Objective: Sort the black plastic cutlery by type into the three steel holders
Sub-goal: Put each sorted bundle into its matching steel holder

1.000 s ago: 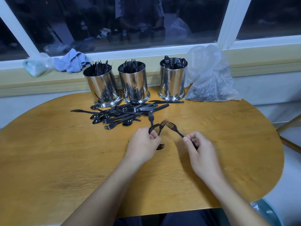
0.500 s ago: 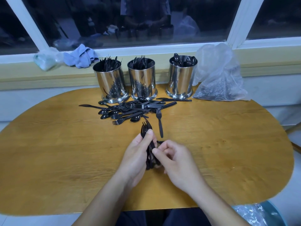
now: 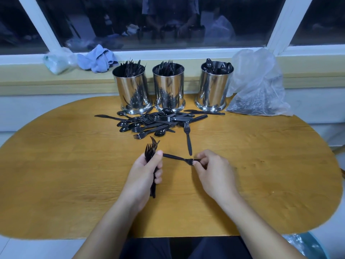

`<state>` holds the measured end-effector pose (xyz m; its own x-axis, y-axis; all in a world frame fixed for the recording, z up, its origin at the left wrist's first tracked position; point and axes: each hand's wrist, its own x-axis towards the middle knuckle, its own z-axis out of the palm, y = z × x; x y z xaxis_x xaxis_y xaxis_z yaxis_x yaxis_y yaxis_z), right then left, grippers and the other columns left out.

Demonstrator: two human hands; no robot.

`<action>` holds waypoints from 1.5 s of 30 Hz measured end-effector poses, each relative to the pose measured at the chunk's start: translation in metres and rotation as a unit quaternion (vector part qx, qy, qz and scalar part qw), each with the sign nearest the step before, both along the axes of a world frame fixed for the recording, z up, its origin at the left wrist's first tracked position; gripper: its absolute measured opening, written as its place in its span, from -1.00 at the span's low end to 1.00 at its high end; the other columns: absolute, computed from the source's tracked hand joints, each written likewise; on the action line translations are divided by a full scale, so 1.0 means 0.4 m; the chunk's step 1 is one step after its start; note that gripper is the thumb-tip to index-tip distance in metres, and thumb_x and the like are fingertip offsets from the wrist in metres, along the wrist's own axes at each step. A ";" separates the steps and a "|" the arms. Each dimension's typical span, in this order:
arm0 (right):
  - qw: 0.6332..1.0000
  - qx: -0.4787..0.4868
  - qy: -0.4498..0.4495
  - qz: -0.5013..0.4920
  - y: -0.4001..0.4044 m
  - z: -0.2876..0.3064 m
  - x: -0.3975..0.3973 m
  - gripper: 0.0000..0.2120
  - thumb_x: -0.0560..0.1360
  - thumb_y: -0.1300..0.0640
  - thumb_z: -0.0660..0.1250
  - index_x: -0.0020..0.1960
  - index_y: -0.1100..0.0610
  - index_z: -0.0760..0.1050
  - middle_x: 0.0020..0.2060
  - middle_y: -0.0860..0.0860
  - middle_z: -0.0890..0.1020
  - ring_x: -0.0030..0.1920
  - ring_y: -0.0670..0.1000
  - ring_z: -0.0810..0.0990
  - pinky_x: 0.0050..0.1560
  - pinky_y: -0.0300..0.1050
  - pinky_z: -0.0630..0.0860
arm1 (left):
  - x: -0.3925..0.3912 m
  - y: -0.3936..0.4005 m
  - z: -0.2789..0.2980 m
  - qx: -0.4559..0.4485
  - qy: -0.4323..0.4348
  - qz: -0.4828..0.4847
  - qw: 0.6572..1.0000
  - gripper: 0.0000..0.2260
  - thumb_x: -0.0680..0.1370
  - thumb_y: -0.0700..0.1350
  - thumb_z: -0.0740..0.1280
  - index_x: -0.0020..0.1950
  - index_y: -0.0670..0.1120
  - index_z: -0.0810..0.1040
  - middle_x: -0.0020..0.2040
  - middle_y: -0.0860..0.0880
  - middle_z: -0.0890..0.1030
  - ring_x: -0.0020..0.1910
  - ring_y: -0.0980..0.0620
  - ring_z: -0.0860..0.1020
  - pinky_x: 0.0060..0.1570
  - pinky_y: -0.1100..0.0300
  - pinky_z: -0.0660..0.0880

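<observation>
The step in hand is the gathering of forks. The left hand (image 3: 144, 171) is curled around a bundle of forks (image 3: 151, 148), tines pointing up and away, while the right hand (image 3: 211, 170) pinches one single fork (image 3: 178, 158) at its tine end, its handle reaching left to touch the left thumb. I judge the next move is to turn this fork in line with the bundle, then carry all to the middle holder (image 3: 169, 86), which already shows fork tines. The left holder (image 3: 131, 88) seems to keep knives, the right holder (image 3: 213, 86) spoons. A mixed pile of cutlery (image 3: 155, 122) lies just before the holders on the surface (image 3: 74, 165), and a lone fork (image 3: 188, 139) lies near the hands; the lifted bundle must pass over both. A plastic bag (image 3: 257, 85) stands far right.
</observation>
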<state>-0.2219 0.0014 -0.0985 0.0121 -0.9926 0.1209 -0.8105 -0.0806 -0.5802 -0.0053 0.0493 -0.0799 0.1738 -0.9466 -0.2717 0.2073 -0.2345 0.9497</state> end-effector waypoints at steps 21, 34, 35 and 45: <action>0.928 -0.022 -0.365 0.072 -0.064 0.042 0.132 -0.96 0.59 0.06 0.55 -0.01 -0.04 0.71 -0.17 -0.07 0.74 -0.14 -0.02 0.71 -0.02 0.00 0.68 | 0.009 -0.008 -0.008 0.003 0.016 -0.092 0.996 -0.72 0.78 0.03 0.34 0.30 -0.17 0.64 -0.12 -0.06 0.57 -0.20 0.06 0.45 -0.17 0.15 0.38; 0.992 -0.105 0.069 -0.008 -0.121 -0.041 0.083 -0.73 0.61 -0.04 0.49 -0.17 -0.05 0.45 -0.29 -0.17 0.48 -0.26 -0.03 0.47 -0.21 -0.05 0.36 | 0.061 -0.021 -0.049 -0.031 0.333 0.030 0.942 -0.91 0.74 -0.12 0.34 0.19 -0.12 0.50 -0.17 -0.03 0.35 -0.30 0.05 0.27 -0.34 0.18 0.30; 0.991 -0.101 0.086 -0.013 -0.116 -0.041 0.083 -0.71 0.62 -0.03 0.47 -0.18 -0.04 0.44 -0.29 -0.16 0.50 -0.28 -0.01 0.46 -0.24 -0.06 0.33 | 0.061 -0.021 -0.051 -0.032 0.326 0.025 0.944 -0.90 0.75 -0.10 0.37 0.17 -0.12 0.51 -0.18 -0.03 0.34 -0.31 0.06 0.26 -0.35 0.19 0.30; 0.993 -0.085 0.086 0.000 -0.132 -0.014 0.089 -0.79 0.59 -0.19 0.49 0.09 -0.09 0.61 -0.03 -0.16 0.58 -0.11 0.01 0.63 -0.23 -0.03 0.57 | 0.063 -0.022 -0.059 -0.034 0.305 0.010 0.952 -0.77 0.64 -0.14 0.56 0.18 -0.12 0.56 -0.17 -0.03 0.36 -0.27 0.05 0.30 -0.32 0.20 0.38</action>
<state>-0.1863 -0.0513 -0.1041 0.0467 -0.9578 0.2836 -0.8963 -0.1655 -0.4114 0.0197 0.0403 -0.1035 0.0223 -0.9639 -0.2655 0.7294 -0.1659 0.6637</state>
